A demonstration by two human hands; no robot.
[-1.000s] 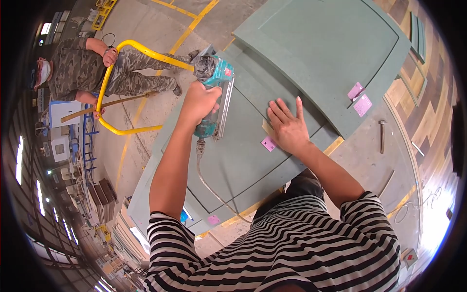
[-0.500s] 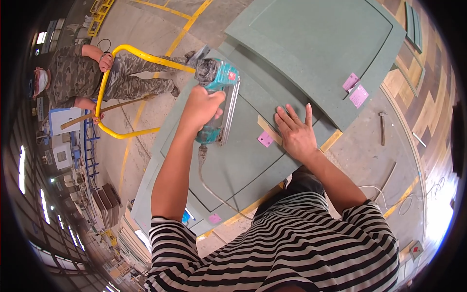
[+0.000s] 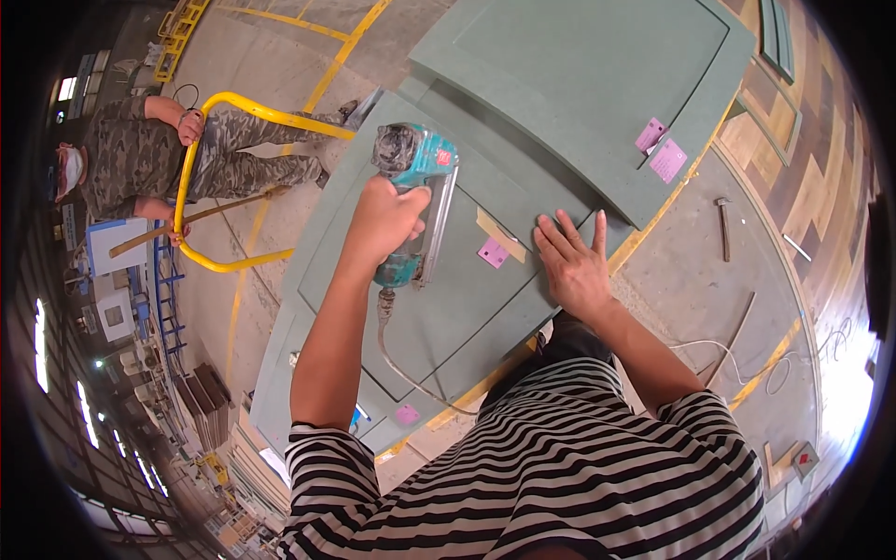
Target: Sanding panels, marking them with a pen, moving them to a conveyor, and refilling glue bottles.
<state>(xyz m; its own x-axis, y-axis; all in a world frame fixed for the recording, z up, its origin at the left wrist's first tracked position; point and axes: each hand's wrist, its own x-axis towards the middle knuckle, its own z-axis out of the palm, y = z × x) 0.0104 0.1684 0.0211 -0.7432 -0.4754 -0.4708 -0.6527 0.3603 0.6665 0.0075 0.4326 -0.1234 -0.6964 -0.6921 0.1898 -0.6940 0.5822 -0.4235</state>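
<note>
My left hand is wrapped round the grip of a teal air nailer, with its worn dark head toward the far side. A thin air hose runs from the nailer's base back toward me. Beneath lies a grey-green panel with grooved frame lines. My right hand rests on this panel near its right edge, fingers spread and holding nothing. Beside its fingertips lie a tan strip and a pink label. Whether the nailer's nose touches the panel I cannot tell.
Another grey-green panel overlaps at the far right, carrying pink labels. At left, a person in camouflage clothes grips a yellow cart handle. A hammer and a loose hose lie on the floor at right.
My right hand has slid across the panel away from the pink label, toward the near right edge. The nailer sits slightly nearer to me, still in my left hand. The whole view has shifted a little.
</note>
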